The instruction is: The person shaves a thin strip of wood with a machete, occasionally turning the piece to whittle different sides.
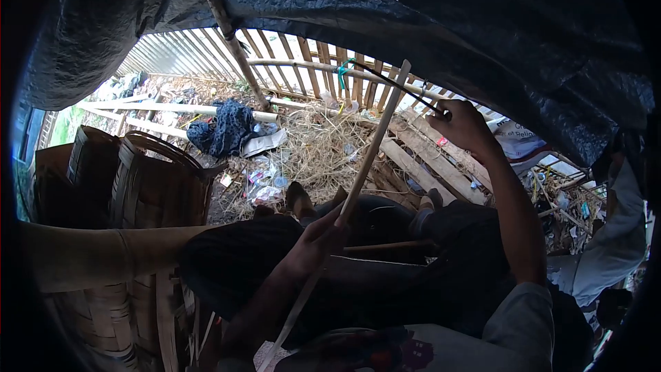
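My left hand is closed around a long, flat bamboo strip. The strip slants up and away from my lap, its top end leaning toward the right. My right hand, raised at the right, is closed on one end of a thin, dark, slightly curved thing; I cannot tell whether it is a blade or a cord. This dark thing passes the strip near its top, overlapping it in this view. Its far end reaches a teal tie on the fence rail.
Woven bamboo baskets and a thick bamboo pole stand at the left. Ahead lie dry straw, litter and a dark cloth. Planks lie ahead on the right. A slatted fence closes the back; dark tarpaulin hangs low overhead.
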Demonstrator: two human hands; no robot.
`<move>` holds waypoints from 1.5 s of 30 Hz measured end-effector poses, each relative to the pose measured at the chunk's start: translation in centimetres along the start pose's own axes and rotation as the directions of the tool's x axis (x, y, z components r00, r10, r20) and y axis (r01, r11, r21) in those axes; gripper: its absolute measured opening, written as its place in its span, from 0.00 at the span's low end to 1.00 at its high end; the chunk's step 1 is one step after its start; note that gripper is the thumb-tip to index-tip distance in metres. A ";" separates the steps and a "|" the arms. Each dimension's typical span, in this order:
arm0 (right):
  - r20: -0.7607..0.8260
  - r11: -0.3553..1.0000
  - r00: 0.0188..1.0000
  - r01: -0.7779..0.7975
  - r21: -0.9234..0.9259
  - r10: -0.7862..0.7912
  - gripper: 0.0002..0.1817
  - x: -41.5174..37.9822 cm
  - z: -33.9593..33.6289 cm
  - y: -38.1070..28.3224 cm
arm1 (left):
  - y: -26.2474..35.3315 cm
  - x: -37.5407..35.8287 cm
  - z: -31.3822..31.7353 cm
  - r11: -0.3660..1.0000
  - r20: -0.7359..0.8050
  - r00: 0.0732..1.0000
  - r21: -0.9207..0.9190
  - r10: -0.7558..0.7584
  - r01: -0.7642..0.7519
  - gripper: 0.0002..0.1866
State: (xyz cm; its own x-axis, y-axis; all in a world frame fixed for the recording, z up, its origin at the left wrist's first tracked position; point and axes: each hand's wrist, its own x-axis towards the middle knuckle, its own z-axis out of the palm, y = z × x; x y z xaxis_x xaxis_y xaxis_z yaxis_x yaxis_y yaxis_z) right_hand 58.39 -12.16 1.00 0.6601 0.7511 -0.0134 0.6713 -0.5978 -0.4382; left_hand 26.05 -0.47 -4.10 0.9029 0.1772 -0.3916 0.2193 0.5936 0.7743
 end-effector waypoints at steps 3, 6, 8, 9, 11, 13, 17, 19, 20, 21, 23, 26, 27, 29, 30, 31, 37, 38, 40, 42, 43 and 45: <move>0.299 0.979 0.954 -0.055 0.194 -0.005 0.25 -1.0 2.3 -3.1 | 0.3 0.6 0.0 1.000 -0.001 1.000 -0.013 -0.012 0.012 0.16; 0.413 0.880 0.910 -0.173 0.443 -0.029 0.26 -2.2 4.6 -6.0 | 0.2 0.6 0.2 1.000 0.022 1.000 -0.031 0.005 -0.004 0.16; 0.351 0.815 0.934 -0.151 0.559 -0.067 0.24 -2.6 5.6 -7.1 | 0.1 0.5 0.1 0.999 0.019 1.000 -0.052 0.014 -0.013 0.16; 0.354 0.813 0.933 -0.156 0.561 -0.066 0.24 -2.6 5.8 -7.4 | 0.1 0.6 0.0 1.000 0.023 1.000 -0.023 0.018 -0.017 0.18; 0.446 0.628 0.893 -0.380 0.679 0.058 0.21 -2.6 5.9 -7.7 | 0.1 0.3 -0.1 1.000 0.028 1.000 0.008 0.008 -0.008 0.19; 0.430 0.572 0.899 -0.397 0.718 0.084 0.18 -2.0 5.6 -7.4 | 0.5 0.2 0.2 0.995 0.043 0.999 0.095 -0.023 0.019 0.23; 0.335 0.425 0.938 -0.342 0.838 0.093 0.16 0.1 4.1 -5.4 | 0.7 -0.7 0.6 0.972 0.053 0.990 0.204 -0.132 0.119 0.25; 0.238 0.388 0.958 -0.283 0.877 0.160 0.15 1.6 3.4 -3.5 | 0.1 -0.8 0.1 0.946 0.104 0.971 0.271 -0.215 0.181 0.26; 0.197 0.394 0.960 -0.262 0.881 0.198 0.15 2.3 3.3 -2.3 | -0.2 -0.9 0.1 0.946 0.106 0.970 0.267 -0.219 0.184 0.26; 0.156 0.376 0.964 -0.228 0.898 0.214 0.14 2.6 2.7 -1.8 | -0.5 -0.9 0.1 0.949 0.132 0.964 0.251 -0.229 0.191 0.25; 0.119 0.377 0.952 -0.224 0.899 0.281 0.13 3.7 2.4 -0.2 | -1.0 -0.9 0.3 0.952 0.164 0.957 0.230 -0.241 0.200 0.23; 0.075 0.408 0.942 -0.212 0.888 0.327 0.15 4.4 2.3 1.1 | -2.2 -1.0 0.2 0.938 0.175 0.953 0.288 -0.249 0.192 0.18; 0.041 0.436 0.943 -0.191 0.879 0.331 0.16 4.3 2.4 1.2 | -3.2 -1.1 -0.6 0.968 0.240 0.949 0.194 -0.205 0.160 0.16; 0.049 0.505 0.943 -0.220 0.834 0.330 0.17 4.0 2.4 1.1 | -4.6 -1.0 -1.2 0.994 0.320 0.948 0.105 0.003 -0.039 0.14; 0.050 0.572 0.945 -0.239 0.784 0.325 0.19 3.9 2.2 0.9 | -4.6 -0.8 -1.3 0.994 0.317 0.949 0.103 0.006 -0.040 0.14; 0.054 0.574 0.947 -0.237 0.784 0.318 0.19 3.8 2.0 0.6 | -4.4 -0.7 -1.6 0.980 0.302 0.948 0.195 -0.099 0.041 0.17; 0.201 0.931 0.973 0.028 0.364 -0.109 0.27 -1.0 1.9 -2.5 | -2.1 -1.1 0.6 0.981 0.072 0.981 0.082 -0.182 0.176 0.10; 0.387 0.927 0.914 -0.032 0.375 -0.124 0.26 -1.3 1.5 -2.9 | -1.6 -0.9 0.9 0.971 -0.006 0.979 0.132 -0.202 0.201 0.06; 0.472 0.949 0.869 -0.006 0.314 -0.150 0.23 -2.5 1.9 -4.0 | -1.3 -0.7 1.0 0.974 -0.004 0.980 0.113 -0.198 0.197 0.07; 0.498 0.943 0.833 0.082 0.321 -0.242 0.22 -3.7 1.9 -5.2 | -1.2 -0.5 1.0 0.976 0.006 0.981 0.097 -0.196 0.195 0.08; 0.483 0.946 0.831 0.150 0.287 -0.278 0.23 -4.3 2.2 -5.5 | -1.1 -0.5 1.0 0.981 0.021 0.981 0.034 -0.192 0.191 0.11; 0.480 0.951 0.825 0.214 0.223 -0.298 0.23 -5.8 2.3 -6.3 | -1.1 -0.4 1.0 0.982 0.036 0.982 -0.029 -0.186 0.187 0.13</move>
State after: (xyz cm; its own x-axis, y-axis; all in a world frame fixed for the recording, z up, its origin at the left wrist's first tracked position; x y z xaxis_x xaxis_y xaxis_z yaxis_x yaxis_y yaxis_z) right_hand 49.55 -12.14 1.72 0.1826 0.9324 -0.3118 0.7047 -0.3452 -0.6198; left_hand 25.79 -2.02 -4.31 0.8592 0.0350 -0.5104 0.3734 0.6391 0.6724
